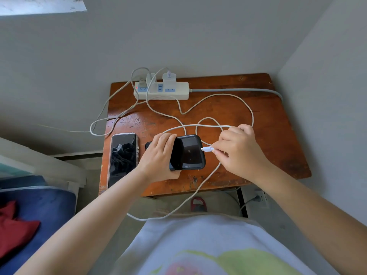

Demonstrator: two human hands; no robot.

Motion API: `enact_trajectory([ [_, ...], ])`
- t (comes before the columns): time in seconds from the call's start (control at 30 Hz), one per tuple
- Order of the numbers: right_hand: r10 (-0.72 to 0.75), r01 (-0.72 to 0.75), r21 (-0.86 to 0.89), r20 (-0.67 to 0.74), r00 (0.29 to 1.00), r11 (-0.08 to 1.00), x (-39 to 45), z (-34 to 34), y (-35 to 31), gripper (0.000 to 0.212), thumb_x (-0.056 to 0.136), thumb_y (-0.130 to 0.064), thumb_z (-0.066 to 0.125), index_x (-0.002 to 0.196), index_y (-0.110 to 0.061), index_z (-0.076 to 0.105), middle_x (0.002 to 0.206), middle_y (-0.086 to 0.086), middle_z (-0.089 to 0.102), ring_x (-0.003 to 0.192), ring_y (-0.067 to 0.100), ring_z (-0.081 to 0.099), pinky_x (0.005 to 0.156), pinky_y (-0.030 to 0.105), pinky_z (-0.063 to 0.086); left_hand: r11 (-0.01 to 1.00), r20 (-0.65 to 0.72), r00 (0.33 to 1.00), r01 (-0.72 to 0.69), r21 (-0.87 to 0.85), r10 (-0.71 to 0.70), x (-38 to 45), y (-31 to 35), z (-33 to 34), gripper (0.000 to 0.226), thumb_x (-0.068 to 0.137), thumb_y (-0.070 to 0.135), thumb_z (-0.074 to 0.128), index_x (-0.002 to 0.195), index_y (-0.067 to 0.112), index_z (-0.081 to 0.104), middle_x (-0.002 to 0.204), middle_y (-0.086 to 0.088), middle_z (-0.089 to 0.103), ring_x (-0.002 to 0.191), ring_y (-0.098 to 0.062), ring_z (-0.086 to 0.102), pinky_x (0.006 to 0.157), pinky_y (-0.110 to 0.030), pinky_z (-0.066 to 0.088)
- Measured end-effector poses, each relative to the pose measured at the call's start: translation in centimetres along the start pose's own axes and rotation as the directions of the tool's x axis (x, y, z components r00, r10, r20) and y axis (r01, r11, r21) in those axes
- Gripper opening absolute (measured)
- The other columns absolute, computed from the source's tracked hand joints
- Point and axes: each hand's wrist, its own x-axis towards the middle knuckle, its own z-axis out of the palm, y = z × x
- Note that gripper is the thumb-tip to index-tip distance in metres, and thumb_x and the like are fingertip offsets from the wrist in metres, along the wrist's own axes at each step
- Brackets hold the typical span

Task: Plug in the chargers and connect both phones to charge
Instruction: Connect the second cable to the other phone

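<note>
Head view: a worn wooden tabletop (pixel 258 120) fills the middle of the frame, set into a corner of grey walls. At its upper edge, just left of centre, lies a white power strip (pixel 178 92) with a red light at its left end. Two white chargers are plugged into it: a small one (pixel 150 78) toward the left and a larger one (pixel 169 80) to its right, each with a white cable leaving its top. A grey plug (pixel 141 82) sits in the leftmost socket.

Near the centre of the frame the left hand (pixel 158 157) is closed in a grip around the left part of a black-cased phone (pixel 189 152), holding it tilted with its dark screen up, just above the tabletop. Just right of it, the right hand (pixel 240 151) pinches a white cable connector (pixel 207 149) between thumb and fingertips, grip clamped on it, with the tip pointing at the right edge of the phone and just beside it; whether it has entered the port cannot be told. The white cable (pixel 198 192) loops down from this hand over the tabletop's front edge.

To the left, at the tabletop's lower left corner, a second phone (pixel 123 158) in a clear case lies flat, screen up, with no cable in it. At the lower left of the frame is a blue bed cover (pixel 39 205) with a red cloth (pixel 14 229) on it.
</note>
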Motion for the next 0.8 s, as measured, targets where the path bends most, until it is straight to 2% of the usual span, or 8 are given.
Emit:
enact_trajectory([
  [0.23,0.063,-0.063,0.004,-0.002,0.998,0.998,-0.1,0.2,0.1,0.008,0.063,-0.001,0.078,0.066,-0.004,0.072,0.061,0.014,0.071,0.062,0.029,0.063,0.071,0.048,0.046,1.000,-0.064,0.998,0.012,0.029,-0.010,-0.3,-0.2,0.4,0.094,0.032,0.034,0.088,0.109,-0.002,0.047,0.100,-0.025,0.064,0.090,-0.045,0.062,0.078,-0.056,0.049],
  [0.37,0.044,-0.044,0.008,-0.011,0.999,0.999,0.0,0.6,-0.3,0.009,0.062,0.000,0.079,0.065,-0.005,0.072,0.061,0.014,0.071,0.062,0.028,0.064,0.075,0.049,0.046,1.000,-0.059,0.998,0.023,0.014,-0.022,-0.3,-0.4,0.4,0.095,0.032,0.033,0.088,0.110,-0.001,0.046,0.101,-0.026,0.063,0.090,-0.046,0.061,0.079,-0.058,0.048],
  [0.57,-0.009,0.003,-0.082,-0.065,0.998,0.997,0.1,0.8,-0.8,0.009,0.061,-0.005,0.079,0.063,-0.006,0.071,0.060,0.011,0.070,0.060,0.025,0.064,0.077,0.047,0.048,1.000,-0.042,0.999,0.021,-0.013,-0.021,-0.2,-0.7,0.3,0.092,0.031,0.031,0.089,0.107,-0.007,0.052,0.101,-0.028,0.063,0.089,-0.048,0.061,0.079,-0.060,0.047],
  [0.8,-0.101,0.094,-0.061,-0.107,0.989,0.994,0.0,0.8,-0.2,0.009,0.061,-0.004,0.079,0.066,-0.006,0.071,0.061,0.012,0.070,0.061,0.026,0.065,0.078,0.050,0.047,1.000,-0.014,1.000,0.007,-0.027,-0.007,-0.2,-1.2,-0.3,0.094,0.032,0.030,0.090,0.108,-0.010,0.052,0.101,-0.030,0.062,0.089,-0.049,0.059,0.078,-0.058,0.048],
])
